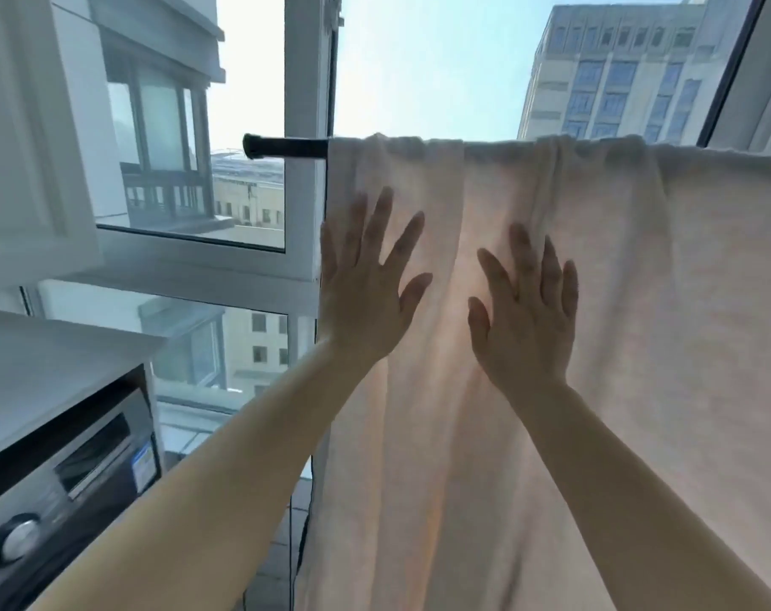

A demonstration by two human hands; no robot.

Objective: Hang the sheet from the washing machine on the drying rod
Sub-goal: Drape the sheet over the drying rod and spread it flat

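Note:
A pale cream sheet (639,302) hangs draped over a dark drying rod (286,146) that runs across the window; only the rod's left end shows bare. My left hand (366,284) lies flat on the sheet near its left edge, fingers spread. My right hand (524,310) presses flat on the sheet a little to the right, fingers spread too. Neither hand grips the cloth. Vertical folds run down the sheet between and below the hands. The washing machine (57,491) stands at the lower left with its dial facing me.
A white window frame (304,81) stands behind the rod, with an open pane and buildings beyond. A white cabinet (22,125) hangs at the upper left above a white countertop (44,359) over the machine.

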